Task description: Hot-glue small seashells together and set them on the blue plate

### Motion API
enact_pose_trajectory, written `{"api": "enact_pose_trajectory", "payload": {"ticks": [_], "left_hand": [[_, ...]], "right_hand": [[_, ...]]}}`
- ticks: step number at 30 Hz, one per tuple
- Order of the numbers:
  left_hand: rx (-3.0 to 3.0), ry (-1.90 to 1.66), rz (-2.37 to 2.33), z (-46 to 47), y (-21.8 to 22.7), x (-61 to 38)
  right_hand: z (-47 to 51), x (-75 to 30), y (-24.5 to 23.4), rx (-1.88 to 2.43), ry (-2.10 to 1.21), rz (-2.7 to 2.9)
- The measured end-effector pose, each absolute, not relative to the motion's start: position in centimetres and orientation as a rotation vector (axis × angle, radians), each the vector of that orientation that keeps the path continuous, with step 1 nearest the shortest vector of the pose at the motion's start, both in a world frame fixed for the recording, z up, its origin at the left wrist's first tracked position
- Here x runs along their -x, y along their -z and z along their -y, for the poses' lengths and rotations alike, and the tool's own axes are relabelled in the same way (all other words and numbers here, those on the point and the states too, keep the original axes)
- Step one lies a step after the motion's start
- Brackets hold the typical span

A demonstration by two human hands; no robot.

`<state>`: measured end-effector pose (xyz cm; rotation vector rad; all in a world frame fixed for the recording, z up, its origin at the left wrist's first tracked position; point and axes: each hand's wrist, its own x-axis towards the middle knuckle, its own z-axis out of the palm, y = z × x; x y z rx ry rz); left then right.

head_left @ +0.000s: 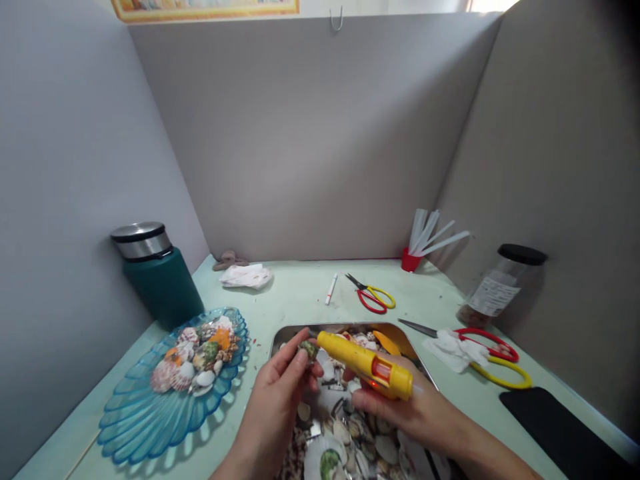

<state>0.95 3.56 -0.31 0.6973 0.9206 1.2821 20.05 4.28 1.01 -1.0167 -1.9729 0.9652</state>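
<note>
My left hand (284,373) pinches a small green-and-brown shell (309,348) between thumb and fingers. In my right hand (400,400) is a yellow hot glue gun (357,357), its nozzle pointing left and close to the shell; whether the tip touches it I cannot tell. A small red light glows on the gun's side. Both hands are above a metal tray (290,328) full of loose shells and small pieces. Near the bottom of the tray lies a white shell (320,453) with a green patch on it. My forearms cover parts of the tray.
At left, a blue scalloped dish (150,427) bears a cluster of shells beside a teal bottle (163,287). Behind the tray are small scissors (373,293) and a white marker (331,290). Rightward: glue sticks in a red cup (411,260), large scissors (500,373), tissue (455,350), a jar (495,293), a black phone (560,427).
</note>
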Motion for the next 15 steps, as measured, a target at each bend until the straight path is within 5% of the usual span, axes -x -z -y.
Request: {"api": "enact_pose_trajectory", "payload": {"ticks": [15], "left_hand": [[-0.666, -1.347, -0.875, -3.82, 0.06, -0.76]], "right_hand": [[-4.01, -20.06, -0.98, 1.076, -1.028, 2.043]]}}
